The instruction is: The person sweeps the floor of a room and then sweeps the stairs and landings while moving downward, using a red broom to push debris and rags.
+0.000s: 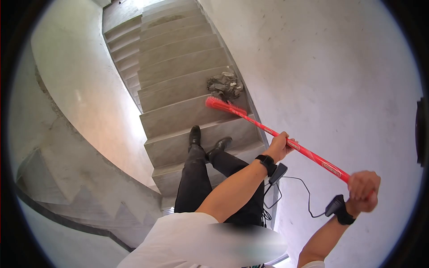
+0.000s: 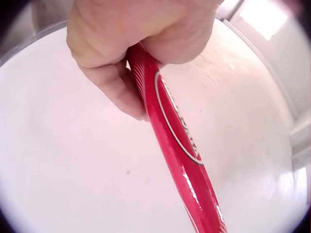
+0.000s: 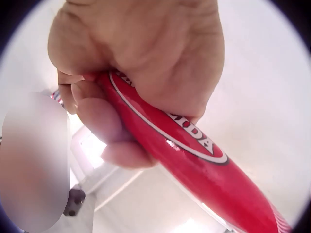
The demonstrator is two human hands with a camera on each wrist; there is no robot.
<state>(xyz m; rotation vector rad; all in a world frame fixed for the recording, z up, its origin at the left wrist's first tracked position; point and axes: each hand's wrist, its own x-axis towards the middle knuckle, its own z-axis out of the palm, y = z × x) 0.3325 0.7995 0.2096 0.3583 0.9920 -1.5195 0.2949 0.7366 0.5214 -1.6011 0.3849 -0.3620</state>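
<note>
The left hand [image 1: 279, 147] and, further up, the right hand [image 1: 364, 187] close their fingers round the red broom [image 1: 313, 158], so its bristles [image 1: 218, 104] reach the rubbish pile [image 1: 225, 85].

White tee [image 1: 178, 236], blk trousers [image 1: 195, 178], wristbands [image 1: 267, 162]

Red broom [image 1: 250, 119] slants downward, bristles just beside a grey debris pile [image 1: 225, 85].
</note>
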